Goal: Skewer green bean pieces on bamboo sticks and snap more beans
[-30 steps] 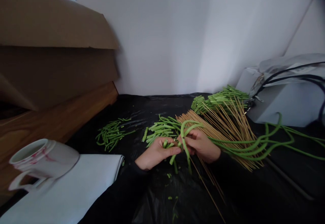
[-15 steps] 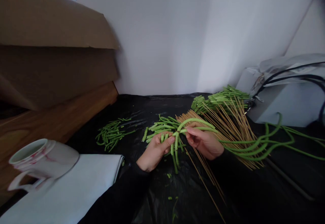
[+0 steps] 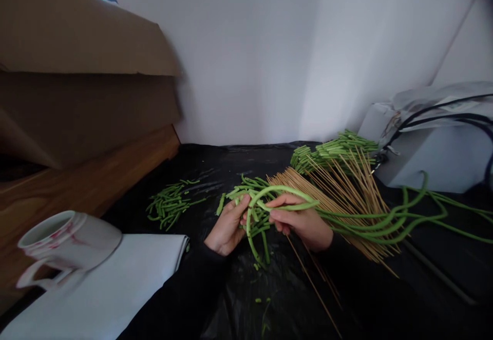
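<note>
A long green bean (image 3: 285, 190) loops in an arch between my two hands, one end hanging down in front. My left hand (image 3: 228, 226) is closed on bean pieces, thumb pressed against the fingers. With thumb and fingertips my right hand (image 3: 302, 222) pinches the long bean. Just behind the hands lies a heap of cut bean pieces (image 3: 234, 193). Thin wooden skewers (image 3: 346, 201) spread out to the right, some reaching under my right hand. Several uncut long beans (image 3: 385, 227) trail across them.
A neat pile of cut beans (image 3: 342, 147) lies at the back right, beside a grey box (image 3: 439, 155) with black cables. Short bean pieces (image 3: 167, 204) are at the left. A white mug (image 3: 77, 240) stands near a white folded sheet (image 3: 127, 273). A cardboard box (image 3: 88, 98) overhangs the left.
Both hands have shifted slightly left. The long bean has moved left with them, its hanging end swinging outward in front of my left hand.
</note>
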The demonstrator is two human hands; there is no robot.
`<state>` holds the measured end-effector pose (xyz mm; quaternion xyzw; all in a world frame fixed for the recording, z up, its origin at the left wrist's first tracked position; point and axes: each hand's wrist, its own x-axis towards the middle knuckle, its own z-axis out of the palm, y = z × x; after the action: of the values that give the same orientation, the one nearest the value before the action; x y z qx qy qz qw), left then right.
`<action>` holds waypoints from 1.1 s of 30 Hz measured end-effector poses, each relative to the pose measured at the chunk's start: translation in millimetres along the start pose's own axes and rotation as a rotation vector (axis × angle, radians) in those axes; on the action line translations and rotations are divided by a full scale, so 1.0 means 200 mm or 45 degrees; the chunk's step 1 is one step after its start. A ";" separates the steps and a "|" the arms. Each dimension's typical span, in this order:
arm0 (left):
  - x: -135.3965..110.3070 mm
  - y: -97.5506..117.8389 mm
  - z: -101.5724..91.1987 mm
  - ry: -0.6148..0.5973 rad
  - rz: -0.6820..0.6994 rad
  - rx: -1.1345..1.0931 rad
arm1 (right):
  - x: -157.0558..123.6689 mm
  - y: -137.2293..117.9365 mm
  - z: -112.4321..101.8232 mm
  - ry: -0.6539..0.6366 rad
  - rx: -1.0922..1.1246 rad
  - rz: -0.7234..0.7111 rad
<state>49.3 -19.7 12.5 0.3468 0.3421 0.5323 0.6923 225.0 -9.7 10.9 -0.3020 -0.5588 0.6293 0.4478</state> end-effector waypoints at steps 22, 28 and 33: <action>-0.04 0.05 0.01 -0.313 -0.311 0.237 | 0.02 -0.02 -0.08 -0.141 0.579 0.160; -0.06 0.05 0.02 -0.355 -0.278 0.418 | 0.01 -0.01 -0.07 -0.167 0.518 0.240; -0.06 0.05 0.02 -0.418 -0.298 0.466 | 0.01 0.00 -0.05 -0.164 0.401 0.293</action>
<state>45.7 -30.8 24.0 0.5059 0.3535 0.3147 0.7212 233.1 -2.5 8.6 -0.2491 -0.4426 0.7741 0.3779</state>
